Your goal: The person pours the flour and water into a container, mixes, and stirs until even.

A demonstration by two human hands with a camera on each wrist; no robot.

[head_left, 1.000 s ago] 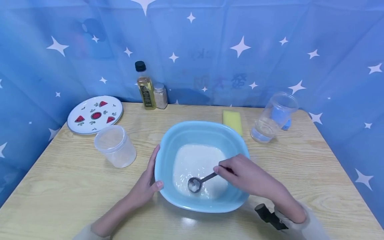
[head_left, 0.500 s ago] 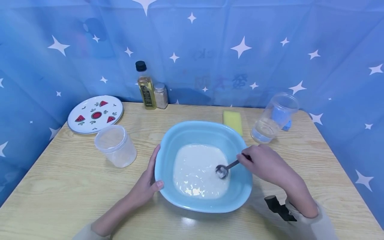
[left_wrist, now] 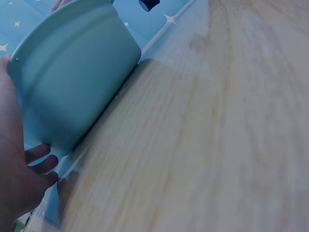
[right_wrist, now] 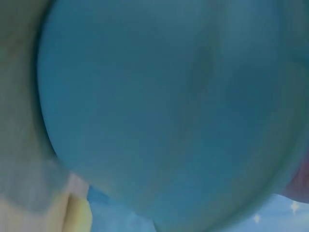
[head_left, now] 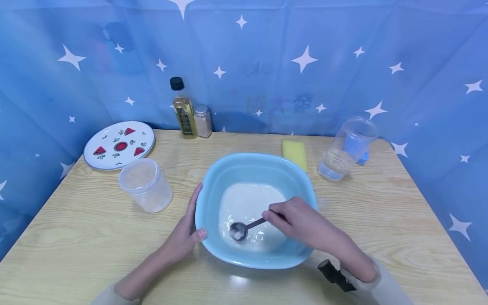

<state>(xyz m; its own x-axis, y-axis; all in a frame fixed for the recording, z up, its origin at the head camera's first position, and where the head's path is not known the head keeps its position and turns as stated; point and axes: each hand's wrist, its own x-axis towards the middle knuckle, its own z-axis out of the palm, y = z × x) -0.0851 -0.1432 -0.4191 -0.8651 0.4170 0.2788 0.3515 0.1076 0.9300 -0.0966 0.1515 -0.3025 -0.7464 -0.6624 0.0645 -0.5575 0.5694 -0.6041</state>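
A light blue plastic basin (head_left: 207, 212) stands on the wooden table with milky white liquid (head_left: 249, 197) in it. My left hand (head_left: 183, 239) holds the basin's left side, thumb at the rim and the other fingers spread along the outer wall. In the left wrist view those fingers (left_wrist: 44, 165) lie low against the basin's wall (left_wrist: 77, 72). Over the basin, my right hand (head_left: 301, 222) pinches the handle of a dark metal measuring spoon (head_left: 238, 231). The spoon's round bowl is at the liquid, in the front left part. The basin's outer wall (right_wrist: 145, 106) fills most of the right wrist view.
A translucent plastic jar (head_left: 146, 186) and a watermelon-patterned plate (head_left: 110, 156) stand at the left. Behind are an oil bottle (head_left: 184, 116) and a small shaker jar (head_left: 203, 122). A yellow sponge (head_left: 294, 153) and a clear cup with liquid (head_left: 337, 159) sit behind right.
My right hand has swept the spoon to the right side of the basin and back to the front left. The basin shifted slightly right, then back. My left hand has kept its hold.
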